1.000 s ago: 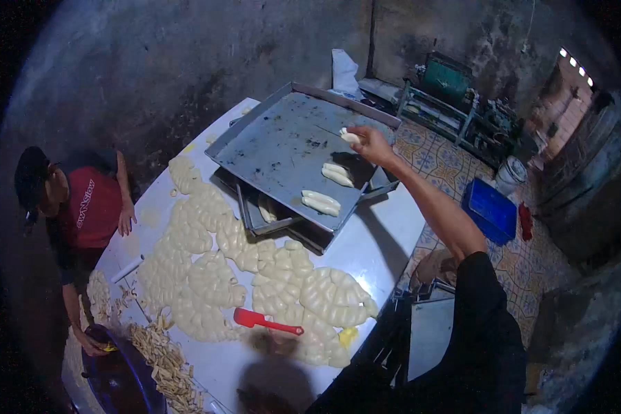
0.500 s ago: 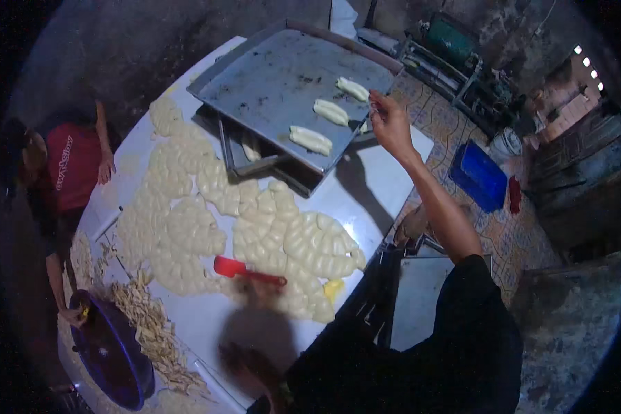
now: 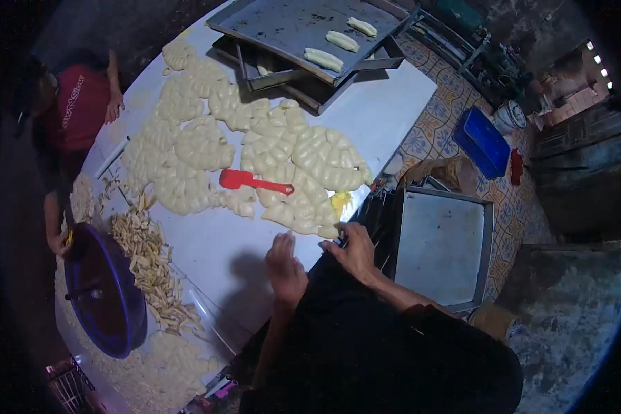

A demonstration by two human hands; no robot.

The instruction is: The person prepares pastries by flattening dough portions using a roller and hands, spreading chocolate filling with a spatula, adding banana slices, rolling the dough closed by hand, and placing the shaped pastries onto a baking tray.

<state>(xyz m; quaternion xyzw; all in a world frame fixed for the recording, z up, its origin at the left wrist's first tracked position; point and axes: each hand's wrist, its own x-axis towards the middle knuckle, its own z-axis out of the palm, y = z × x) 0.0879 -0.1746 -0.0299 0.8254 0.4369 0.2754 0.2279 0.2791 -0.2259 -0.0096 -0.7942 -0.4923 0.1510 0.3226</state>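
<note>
My left hand point(image 3: 287, 270) is over the white tabletop point(image 3: 393, 114), fingers loosely extended, slightly blurred, with nothing visible in them. My right hand point(image 3: 353, 254) is at the table edge, thumb and forefinger apart and bent, close to flattened sheets of pale, segmented dough point(image 3: 324, 159). A red spatula point(image 3: 255, 181) lies on the dough, and a yellow smear point(image 3: 340, 203) sits near my right fingers. Farther back, three pale dough rolls point(image 3: 341, 41) rest on the top one of the stacked metal trays point(image 3: 276, 27).
A co-worker point(image 3: 76, 103) stands left, one hand at a purple basin point(image 3: 107, 290) beside strips of cut dough point(image 3: 152, 269). Right of the table are a metal tray point(image 3: 438, 248), a blue tub point(image 3: 481, 141), a white bucket point(image 3: 510, 117) and machinery point(image 3: 462, 55) along the wall.
My right hand has left the top tray, where it set down a roll, and come back to the table's near edge. My left hand has come up over the tabletop. The view has shifted.
</note>
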